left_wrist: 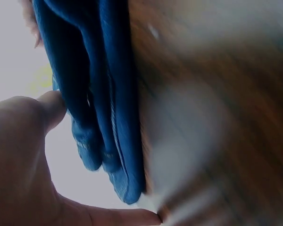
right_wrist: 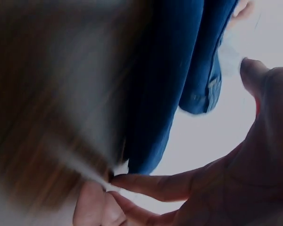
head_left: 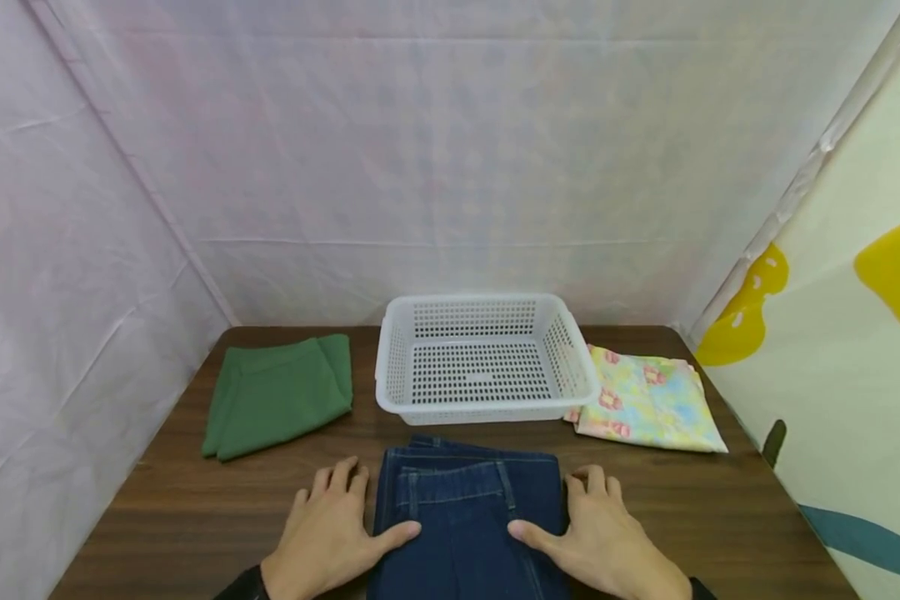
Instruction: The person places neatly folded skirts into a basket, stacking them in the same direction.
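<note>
A folded pair of dark blue jeans lies at the front middle of the table, waistband and belt loops on top. At its left side is my left hand, thumb over the top layer and fingertips on the wood. The left wrist view shows the stacked denim layers between that thumb and a finger stretched to the table. My right hand lies along the other side of the jeans. In the right wrist view its thumb is apart from the denim, while its fingers reach the table beside the fold.
Behind the jeans stands a white perforated plastic basket with nothing in it. A folded green cloth lies at the left. To the right, a folded floral cloth touches or tucks under the basket's side. White sheeting hangs behind the table.
</note>
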The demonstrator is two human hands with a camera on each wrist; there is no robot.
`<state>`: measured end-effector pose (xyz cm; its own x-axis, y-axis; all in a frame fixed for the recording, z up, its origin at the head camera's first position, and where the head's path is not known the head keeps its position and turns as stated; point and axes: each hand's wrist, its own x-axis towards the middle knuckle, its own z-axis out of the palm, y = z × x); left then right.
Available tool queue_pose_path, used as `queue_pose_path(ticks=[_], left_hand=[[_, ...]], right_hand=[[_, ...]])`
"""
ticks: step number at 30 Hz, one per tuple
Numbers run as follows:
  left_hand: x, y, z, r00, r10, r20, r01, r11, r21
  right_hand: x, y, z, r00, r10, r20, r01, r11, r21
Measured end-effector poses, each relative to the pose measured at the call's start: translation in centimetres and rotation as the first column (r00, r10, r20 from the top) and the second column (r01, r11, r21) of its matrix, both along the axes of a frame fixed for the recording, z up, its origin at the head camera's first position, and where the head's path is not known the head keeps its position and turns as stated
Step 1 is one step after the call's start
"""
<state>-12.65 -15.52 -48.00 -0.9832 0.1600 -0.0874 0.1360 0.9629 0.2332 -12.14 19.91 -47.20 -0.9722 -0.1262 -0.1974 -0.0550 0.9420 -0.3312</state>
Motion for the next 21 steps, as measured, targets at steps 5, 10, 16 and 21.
queue_pose_path(ticks=[5,10,16,21], left_hand=[[0.1,1.1,0.0,0.998,-0.056,-0.015,0.056,0.998,0.031],[0.0,1.8,0.0,0.993,-0.113,0.027,0.110,0.990,0.094],[-0.4,2.2,0.0,0.978,-0.200,0.055,0.186,0.962,0.199],[-1.0,2.6,-0.2,0.949,-0.309,0.060,0.270,0.897,0.351]], right_hand=[[0.2,-1.6,-0.6,0.999,0.024,-0.026,-0.024,0.999,-0.021],[-0.1,-2.3,-1.0,0.997,0.057,-0.059,-0.062,0.994,-0.085],[-0.8,-2.8,-1.0,0.990,0.127,-0.062,-0.137,0.967,-0.214],[-1.5,-2.9,-0.8,0.970,0.232,-0.068,-0.241,0.900,-0.364]])
